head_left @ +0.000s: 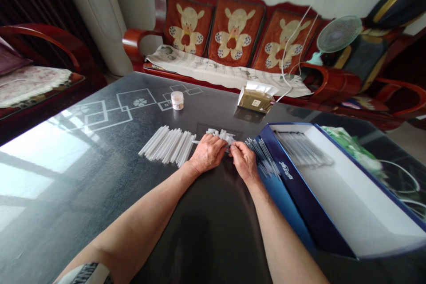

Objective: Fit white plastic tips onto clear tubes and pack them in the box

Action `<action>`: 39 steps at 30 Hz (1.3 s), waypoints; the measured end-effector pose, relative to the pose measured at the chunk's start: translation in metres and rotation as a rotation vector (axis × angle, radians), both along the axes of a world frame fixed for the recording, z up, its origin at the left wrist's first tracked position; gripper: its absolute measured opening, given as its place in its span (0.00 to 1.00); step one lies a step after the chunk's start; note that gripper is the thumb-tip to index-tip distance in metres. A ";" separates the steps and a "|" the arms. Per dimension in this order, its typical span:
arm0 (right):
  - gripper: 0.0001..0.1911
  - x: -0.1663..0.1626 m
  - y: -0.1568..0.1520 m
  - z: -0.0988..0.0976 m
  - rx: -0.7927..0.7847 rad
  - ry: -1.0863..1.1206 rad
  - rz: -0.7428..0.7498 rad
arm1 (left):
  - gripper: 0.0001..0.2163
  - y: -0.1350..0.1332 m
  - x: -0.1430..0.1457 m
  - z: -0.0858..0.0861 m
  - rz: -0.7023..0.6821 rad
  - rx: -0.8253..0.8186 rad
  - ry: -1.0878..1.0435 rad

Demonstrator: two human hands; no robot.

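My left hand [209,151] is closed, with the end of a white plastic tube [195,142] sticking out on its left side. Close beside it, the fingers of my right hand [244,160] are pinched together; what they hold is too small to make out. Just beyond both hands lies a little heap of short whitish pieces [220,133], partly hidden by the fingers. A row of similar white tubes [168,145] lies side by side to the left. To the right, several thin dark rods [264,156] rest against the blue box edge.
A large blue box [357,195] with a white inside holds a row of thin, clear-looking sticks [302,148]. A small white jar [177,100] and a tissue box [255,99] stand farther back on the dark glossy table [143,213]. Green-and-white packaging [354,148] lies behind the box.
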State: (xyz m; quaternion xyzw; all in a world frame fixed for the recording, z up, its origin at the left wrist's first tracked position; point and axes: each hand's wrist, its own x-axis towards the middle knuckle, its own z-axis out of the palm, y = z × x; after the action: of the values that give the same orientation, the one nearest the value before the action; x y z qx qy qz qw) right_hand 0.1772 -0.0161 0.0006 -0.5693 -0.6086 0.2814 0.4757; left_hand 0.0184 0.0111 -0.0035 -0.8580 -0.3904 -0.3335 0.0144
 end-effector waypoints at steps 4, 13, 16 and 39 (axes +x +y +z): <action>0.18 -0.002 0.001 0.001 0.002 -0.048 -0.015 | 0.11 -0.001 0.000 0.001 -0.016 0.001 0.001; 0.12 0.000 0.000 -0.001 -0.015 0.059 0.011 | 0.12 0.001 0.000 -0.002 -0.002 0.004 0.007; 0.12 0.001 0.002 -0.002 -0.008 0.046 0.016 | 0.11 0.002 0.001 -0.003 -0.008 0.014 0.004; 0.20 -0.002 0.004 -0.003 0.046 -0.056 -0.049 | 0.10 0.004 0.001 -0.005 -0.024 0.051 0.030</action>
State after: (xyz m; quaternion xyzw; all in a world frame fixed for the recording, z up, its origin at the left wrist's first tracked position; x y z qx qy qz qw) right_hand 0.1753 -0.0120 -0.0021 -0.5808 -0.6138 0.2395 0.4781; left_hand 0.0194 0.0147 -0.0080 -0.8669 -0.3711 -0.3305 0.0384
